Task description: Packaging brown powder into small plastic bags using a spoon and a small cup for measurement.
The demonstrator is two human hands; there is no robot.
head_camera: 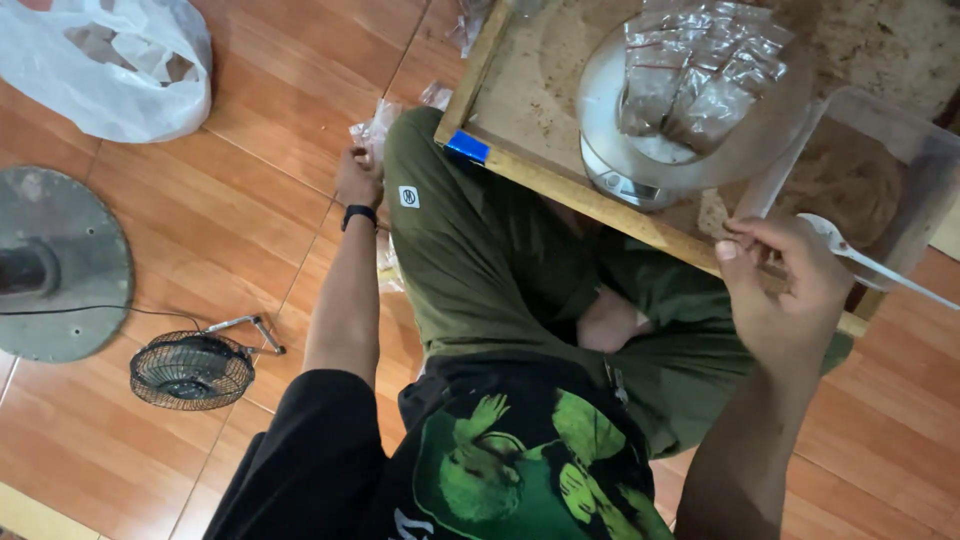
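White plastic bag [110,65] is lying on the tile floor [230,200], far left of the wooden tray [470,90]. Below it, round grey fan base [55,265] and a small black wire-cage fan [192,370] are sitting well left of the tray, thin cable running off the cage.

Left hand [357,178] is reaching down just left of the tray's near corner, fingers curled down onto clear plastic bags [375,130] piled on the floor there; black wristband on the wrist. Cannot tell if it's gripping a bag or only pressing on it.

Person is sitting cross-legged in olive trousers [480,260], tray resting over the knee.

On the tray, metal scale [640,160] is carrying a stack of small clear packets of brown powder [700,75].

Right hand [785,290] is hovering at the tray's right front edge, fingers pinching shut on a white plastic spoon [860,258], handle sticking out right. Clear plastic tub [880,180] with brown powder is standing at the tray's right end, just beyond that hand.

Hands are well apart, one either side of the tray.
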